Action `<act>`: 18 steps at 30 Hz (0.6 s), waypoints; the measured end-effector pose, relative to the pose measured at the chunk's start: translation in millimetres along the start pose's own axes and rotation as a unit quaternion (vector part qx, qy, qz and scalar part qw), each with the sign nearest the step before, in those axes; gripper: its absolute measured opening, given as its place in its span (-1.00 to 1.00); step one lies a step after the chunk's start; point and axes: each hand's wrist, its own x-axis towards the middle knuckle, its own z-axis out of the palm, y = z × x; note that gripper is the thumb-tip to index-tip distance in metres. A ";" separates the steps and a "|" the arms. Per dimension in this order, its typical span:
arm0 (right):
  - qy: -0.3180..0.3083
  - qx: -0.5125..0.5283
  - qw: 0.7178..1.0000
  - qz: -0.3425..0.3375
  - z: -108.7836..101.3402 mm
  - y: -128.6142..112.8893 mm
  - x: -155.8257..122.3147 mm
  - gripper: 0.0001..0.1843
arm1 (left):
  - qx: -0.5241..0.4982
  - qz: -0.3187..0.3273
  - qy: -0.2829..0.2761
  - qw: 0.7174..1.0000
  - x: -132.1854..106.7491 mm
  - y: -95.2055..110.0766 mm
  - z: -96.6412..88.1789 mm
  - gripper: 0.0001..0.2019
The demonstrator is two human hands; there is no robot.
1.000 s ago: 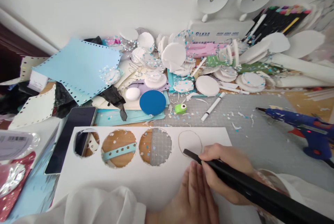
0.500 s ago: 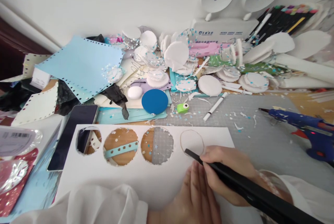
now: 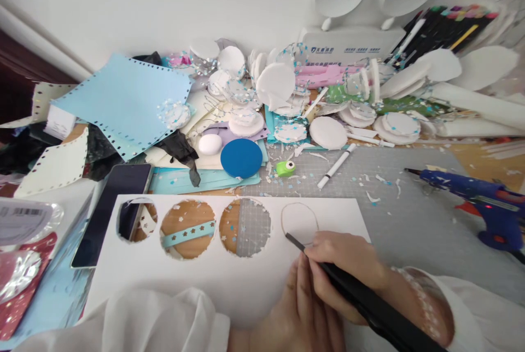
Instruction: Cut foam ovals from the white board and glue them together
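Observation:
A white foam sheet (image 3: 229, 281) lies in front of me with three round holes cut out and a circle outline (image 3: 299, 222) drawn at its right end. My right hand (image 3: 348, 270) is closed on a long black craft knife (image 3: 361, 297); its tip touches the lower left edge of the outline. Flat on the sheet beside it lies my left hand (image 3: 303, 311), fingers straight and together, pressing the foam down. White sleeves cover both wrists.
A blue glue gun (image 3: 476, 193) lies at right on the grey cutting mat (image 3: 414, 221). A white marker (image 3: 336, 166), green punch (image 3: 285, 168), blue disc (image 3: 241, 158), white foam discs (image 3: 328, 132), light blue paper (image 3: 123, 103) and a dark phone (image 3: 110, 215) crowd the table.
The knife tip has shifted slightly left and down along the outline's lower left edge, and my right hand has moved with it. My left hand stays flat.

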 end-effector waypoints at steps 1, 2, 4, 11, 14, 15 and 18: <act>-0.010 -0.032 0.999 -0.009 1.2 0.9 -0.7 -0.79 | -0.004 -0.001 -0.002 1.000 0.3 -0.7 -0.5 -0.77; -0.023 -0.070 0.997 -0.019 2.0 1.7 -1.3 -0.76 | -0.007 -0.003 -0.003 1.000 0.4 -1.4 -1.0 -0.77; -0.051 -0.137 0.988 -0.040 2.8 2.6 -1.8 -0.75 | -0.008 -0.007 -0.006 1.000 0.4 -3.0 -2.0 -0.76; -0.086 -0.193 0.975 -0.066 -2.6 3.0 1.5 -0.71 | -0.006 0.027 -0.028 0.999 0.8 -9.7 -7.3 -0.72; -0.102 -0.146 0.980 -0.090 -9.0 4.0 2.1 -0.80 | -0.004 0.026 -0.046 0.999 1.9 -11.0 -11.0 -0.71; -0.106 -0.123 0.981 -0.102 -11.5 4.6 2.3 -0.82 | -0.004 0.032 -0.053 0.998 2.2 -11.5 -12.2 -0.72; -0.124 -0.059 0.980 -0.144 -19.0 6.1 3.9 -0.82 | 0.001 0.046 -0.068 0.997 2.6 -12.4 -14.4 -0.72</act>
